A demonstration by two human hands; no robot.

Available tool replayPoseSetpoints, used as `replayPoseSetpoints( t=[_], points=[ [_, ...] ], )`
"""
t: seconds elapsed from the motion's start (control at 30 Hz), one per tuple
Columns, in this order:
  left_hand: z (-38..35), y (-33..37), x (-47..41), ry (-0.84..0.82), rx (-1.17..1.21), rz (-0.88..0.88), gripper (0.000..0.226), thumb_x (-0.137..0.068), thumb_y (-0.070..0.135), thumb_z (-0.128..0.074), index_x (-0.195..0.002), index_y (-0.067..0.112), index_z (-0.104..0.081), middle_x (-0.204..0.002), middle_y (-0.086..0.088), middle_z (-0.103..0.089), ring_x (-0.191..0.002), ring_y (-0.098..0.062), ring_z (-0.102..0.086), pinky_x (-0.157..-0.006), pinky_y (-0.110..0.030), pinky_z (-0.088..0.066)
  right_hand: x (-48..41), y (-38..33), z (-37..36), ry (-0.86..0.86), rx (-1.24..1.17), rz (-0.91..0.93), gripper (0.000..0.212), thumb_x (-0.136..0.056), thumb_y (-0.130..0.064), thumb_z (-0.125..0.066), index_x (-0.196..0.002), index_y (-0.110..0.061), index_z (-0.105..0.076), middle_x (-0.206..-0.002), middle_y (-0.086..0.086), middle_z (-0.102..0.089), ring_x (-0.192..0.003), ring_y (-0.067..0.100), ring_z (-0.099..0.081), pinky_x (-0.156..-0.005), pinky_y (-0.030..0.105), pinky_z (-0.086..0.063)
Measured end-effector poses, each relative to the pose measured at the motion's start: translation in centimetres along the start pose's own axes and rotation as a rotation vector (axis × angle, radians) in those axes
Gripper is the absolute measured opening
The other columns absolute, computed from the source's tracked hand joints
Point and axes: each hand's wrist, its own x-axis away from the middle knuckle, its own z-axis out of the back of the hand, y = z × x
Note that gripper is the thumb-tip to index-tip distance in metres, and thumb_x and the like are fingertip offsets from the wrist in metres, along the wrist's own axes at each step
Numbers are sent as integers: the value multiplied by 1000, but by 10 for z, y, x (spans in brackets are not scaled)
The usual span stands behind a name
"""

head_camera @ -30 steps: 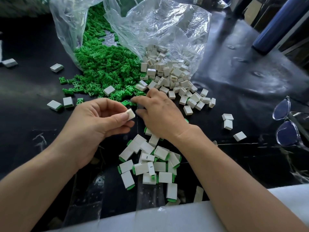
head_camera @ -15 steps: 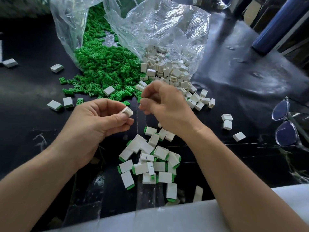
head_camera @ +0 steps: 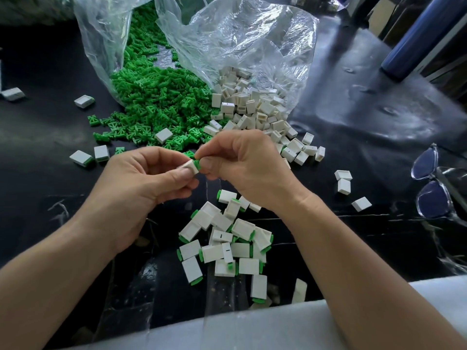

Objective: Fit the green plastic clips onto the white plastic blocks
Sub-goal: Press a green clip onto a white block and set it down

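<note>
— Closer now: right hand (head_camera: 249,170) had swung in to left hand (head_camera: 141,184), in open air above finished heap (head_camera: 228,239).
— Grips?
— Left pinched white block (head_camera: 190,170), long axis rightward; right pinched green clip (head_camera: 197,163) at that end.

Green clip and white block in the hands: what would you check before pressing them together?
1. Left hand pinches the white block: ok.
2. Right hand pinches the green clip: ok.
3. Clip touches the block's end: ok.
4. Clip turned the right way: cannot tell, fingers hide it.
5. Finished pile lies below the hands for the drop: ok.
6. Loose clips and spare blocks nearby: ok.
</note>
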Motion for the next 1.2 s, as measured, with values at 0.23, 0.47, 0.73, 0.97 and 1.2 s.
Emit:
replayPoseSetpoints(
  t=[0.23,0.47,0.73,0.97,1.2],
  points=[
    [1,0,0,-5,-20,-13,17,-58,13,-67,-75,7,-66,-63,-4,-69,-58,-11,-67,-51,-16,-52,1,1,2,-61,-31,-19,13,-83,-2,-64,-95,-3,-68,-74,8,-67,-67,16,-64,-68,24,-54],
    [1,0,1,-17,4,-18,21,-59,16,-66,-77,7,-63,-66,-8,-70,-59,-14,-68,-51,-18,-52,3,-5,-2,-108,121,-80,21,-90,-17,-56,-70,-22,-56,-65,-3,-61,-67,18,-61,-70,36,-53],
    [3,0,4,-81,-192,-92,18,-61,17,-66,-76,6,-63,-69,-11,-72,-58,-20,-69,-49,-19,-53,6,-12,-1,-220,412,37,20,-92,-17,-51,-73,-18,-45,-62,-9,-42,-70,15,-42,-67,35,-36],
    [3,-3,7,-142,-316,-130,17,-64,15,-67,-75,3,-64,-65,-13,-70,-55,-20,-68,-49,-22,-54,7,-12,1,-334,650,151,19,-94,-18,-47,-76,-20,-40,-72,-4,-45,-74,19,-43,-70,41,-40],
    [3,0,3,-97,-182,-153,18,-63,16,-67,-77,6,-63,-69,-10,-72,-57,-18,-69,-49,-20,-53,7,-10,4,-157,346,84,17,-90,-19,-57,-79,-7,-62,-68,3,-55,-66,22,-50,-63,36,-43]
  ],
)
